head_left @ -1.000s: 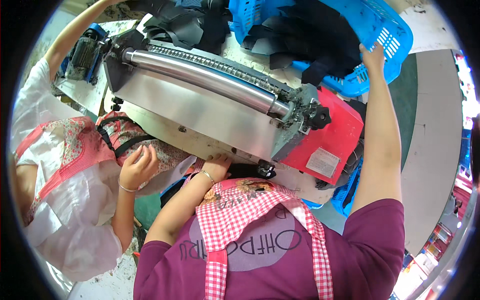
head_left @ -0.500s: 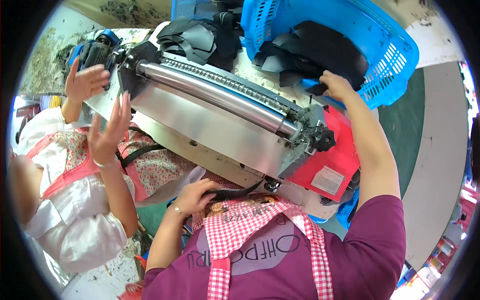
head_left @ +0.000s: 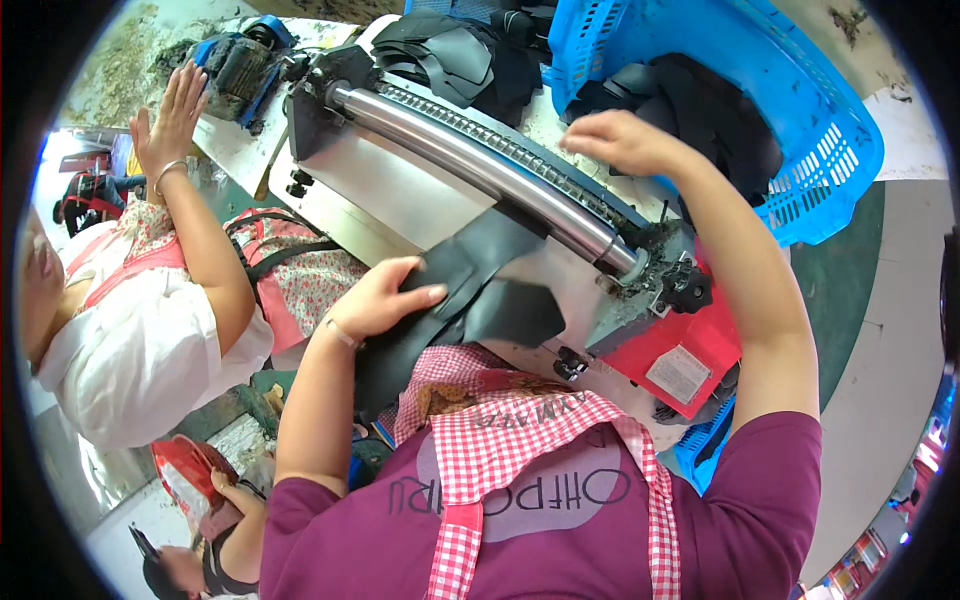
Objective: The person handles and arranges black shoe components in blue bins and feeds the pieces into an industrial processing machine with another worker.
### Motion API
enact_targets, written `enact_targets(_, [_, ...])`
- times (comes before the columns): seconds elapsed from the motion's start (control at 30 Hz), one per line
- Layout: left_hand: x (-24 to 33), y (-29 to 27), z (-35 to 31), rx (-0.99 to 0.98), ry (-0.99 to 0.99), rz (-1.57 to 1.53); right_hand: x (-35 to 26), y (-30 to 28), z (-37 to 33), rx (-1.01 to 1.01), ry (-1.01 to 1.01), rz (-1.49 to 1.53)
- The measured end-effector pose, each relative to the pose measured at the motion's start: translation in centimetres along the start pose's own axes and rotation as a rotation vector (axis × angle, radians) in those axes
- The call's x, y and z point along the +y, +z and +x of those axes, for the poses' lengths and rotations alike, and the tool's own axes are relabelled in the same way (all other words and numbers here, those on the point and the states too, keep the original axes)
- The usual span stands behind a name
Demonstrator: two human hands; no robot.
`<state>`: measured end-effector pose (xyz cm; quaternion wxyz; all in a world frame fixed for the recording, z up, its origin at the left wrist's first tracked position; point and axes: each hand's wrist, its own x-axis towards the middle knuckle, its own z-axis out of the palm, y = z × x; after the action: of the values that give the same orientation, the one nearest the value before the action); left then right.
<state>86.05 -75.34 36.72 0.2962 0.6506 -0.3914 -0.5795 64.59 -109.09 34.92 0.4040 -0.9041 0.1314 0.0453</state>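
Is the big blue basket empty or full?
Partly full: black pieces lie piled inside the basket, but plenty of bare blue wall shows above them.

We no longer have our right hand (head_left: 630,143) at the dark pieces (head_left: 722,118) in the blue basket (head_left: 838,110); it hovers left of them, near the roller (head_left: 470,158). Our left hand (head_left: 372,303) now holds black sheets (head_left: 485,250) over the metal plate (head_left: 400,190), bare 0.5 s ago. We see 1 raised co-worker's hand (head_left: 170,130) instead of 2.
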Motion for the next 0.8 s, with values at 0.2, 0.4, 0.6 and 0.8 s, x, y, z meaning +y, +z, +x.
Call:
enact_targets(0.2, [1.6,-2.2,-0.6,-0.045,0.114,-0.068,-0.8,0.7,-1.5,0.197,0.067,0.064])
enact_targets(0.4, [-1.2,-1.9,-1.6,-0.057,0.024,-0.024,-3.9,-6.9,-4.5,0.628,-0.129,-0.060])
enact_targets(0.6, [1.0,0.3,3.2,0.117,0.047,0.417,0.5,1.8,-3.3,0.164,-0.134,-0.315])
enact_targets(0.8, [-1.1,-0.3,1.4,0.278,0.055,0.326,-2.1,1.1,-4.0,0.273,-0.093,-0.325])
